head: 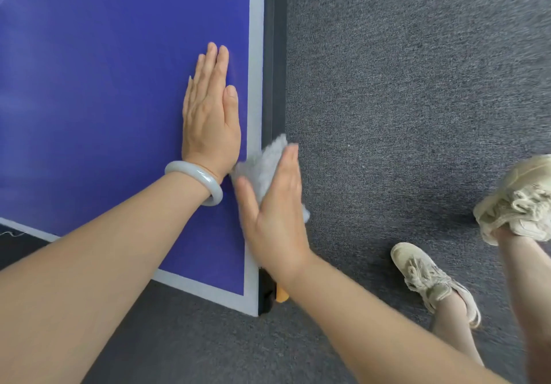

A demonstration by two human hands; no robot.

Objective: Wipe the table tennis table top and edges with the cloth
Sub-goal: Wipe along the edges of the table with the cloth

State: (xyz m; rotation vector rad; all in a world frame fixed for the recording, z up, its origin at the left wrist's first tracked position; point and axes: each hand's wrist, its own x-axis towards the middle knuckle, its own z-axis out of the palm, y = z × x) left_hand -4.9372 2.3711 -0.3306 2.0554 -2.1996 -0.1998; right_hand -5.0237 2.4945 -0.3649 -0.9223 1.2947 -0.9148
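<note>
The blue table tennis table top (pixel 104 100) fills the left of the view, with a white border line (pixel 256 55) along its right side and a dark side edge (pixel 275 55) beyond it. My left hand (pixel 210 115) lies flat on the blue surface next to that line, fingers straight, a pale bangle on the wrist. My right hand (pixel 274 213) presses a fluffy grey-white cloth (pixel 269 161) against the table's right edge near the corner, fingers straight, thumb over the top surface. Most of the cloth is hidden under the palm.
Grey carpet (pixel 402 100) covers the floor to the right and in front of the table. My two feet in pale sneakers (pixel 429 279) stand on it at the lower right. An orange and black fitting (pixel 280 294) sits under the table corner.
</note>
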